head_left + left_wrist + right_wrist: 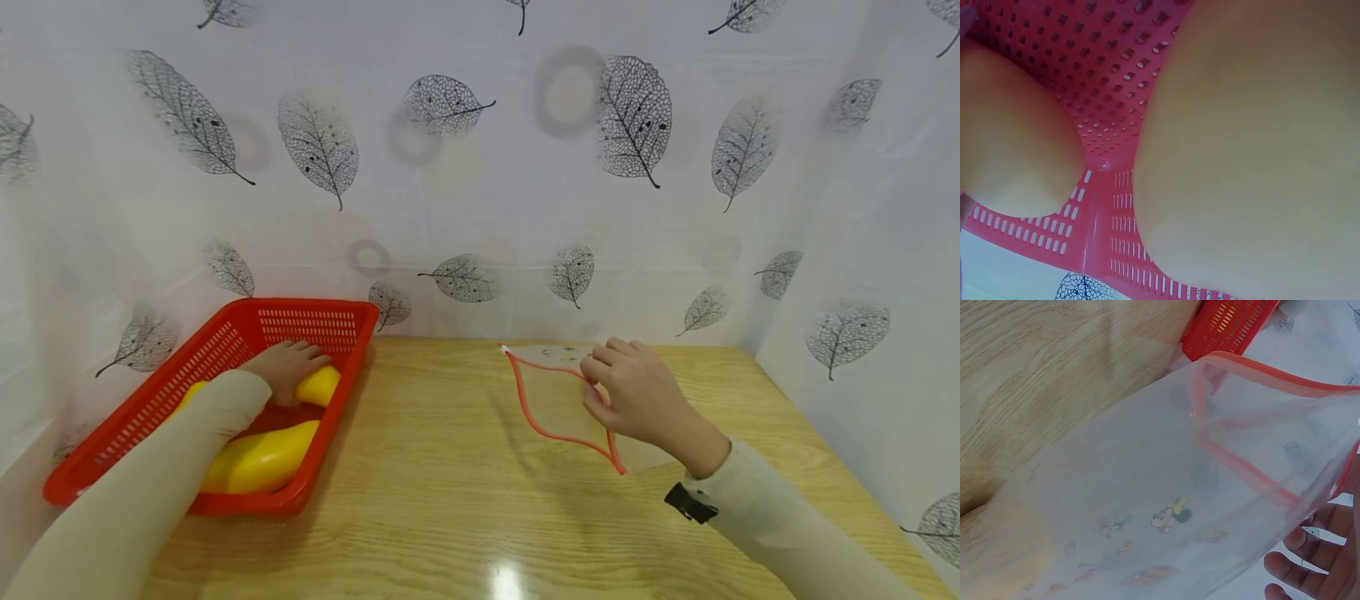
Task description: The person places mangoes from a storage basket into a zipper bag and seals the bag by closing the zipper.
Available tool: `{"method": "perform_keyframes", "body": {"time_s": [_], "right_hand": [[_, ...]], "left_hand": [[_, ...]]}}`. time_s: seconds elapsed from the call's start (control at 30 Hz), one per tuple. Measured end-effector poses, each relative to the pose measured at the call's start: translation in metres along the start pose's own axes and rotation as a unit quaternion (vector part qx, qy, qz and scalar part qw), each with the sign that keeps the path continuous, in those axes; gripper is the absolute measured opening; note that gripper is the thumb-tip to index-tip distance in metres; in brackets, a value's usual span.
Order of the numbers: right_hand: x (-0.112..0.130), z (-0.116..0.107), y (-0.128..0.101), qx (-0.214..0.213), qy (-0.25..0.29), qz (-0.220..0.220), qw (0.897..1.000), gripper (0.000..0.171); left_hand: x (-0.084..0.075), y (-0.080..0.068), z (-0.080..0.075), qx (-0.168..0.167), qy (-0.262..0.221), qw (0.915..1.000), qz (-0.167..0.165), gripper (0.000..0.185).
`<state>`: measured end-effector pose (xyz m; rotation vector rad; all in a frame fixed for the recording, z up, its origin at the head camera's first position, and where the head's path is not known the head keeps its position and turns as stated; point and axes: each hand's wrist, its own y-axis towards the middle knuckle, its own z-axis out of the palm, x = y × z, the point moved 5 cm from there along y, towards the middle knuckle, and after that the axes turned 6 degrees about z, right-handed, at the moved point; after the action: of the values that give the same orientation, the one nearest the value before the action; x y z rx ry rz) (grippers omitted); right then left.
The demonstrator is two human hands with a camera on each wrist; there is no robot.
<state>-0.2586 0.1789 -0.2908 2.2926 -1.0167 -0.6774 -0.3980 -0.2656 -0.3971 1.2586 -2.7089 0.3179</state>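
A red plastic basket point(352, 358) sits at the left of the wooden table and holds two smooth yellow fruit-like pieces. My left hand point(300, 367) reaches into it, fingers curled over the far yellow piece point(324, 386). The nearer yellow piece point(262, 458) lies partly under my sleeve. In the left wrist view both yellow pieces point(1016, 137) point(1254, 150) fill the frame against the basket's perforated wall point(1104, 94). My right hand point(596, 379) pinches the red-edged mouth of a clear zip bag point(555, 400) and holds it open. The bag point(1166, 506) carries small cartoon prints; my fingers point(1310, 562) show behind it.
The wooden table point(450, 492) spreads between basket and bag. A white leaf-patterned curtain point(480, 167) closes the back and both sides. The basket's corner point(1229, 325) shows beyond the bag in the right wrist view.
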Motion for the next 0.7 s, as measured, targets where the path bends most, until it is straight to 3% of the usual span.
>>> {"method": "perform_keyframes", "body": {"time_s": [0.7], "right_hand": [[0.0003, 0.0017, 0.0012, 0.003, 0.005, 0.000, 1.000, 0.015]], "left_hand": [[-0.0025, -0.0004, -0.0028, 0.001, -0.011, 0.9999, -0.007, 0.078]]}}
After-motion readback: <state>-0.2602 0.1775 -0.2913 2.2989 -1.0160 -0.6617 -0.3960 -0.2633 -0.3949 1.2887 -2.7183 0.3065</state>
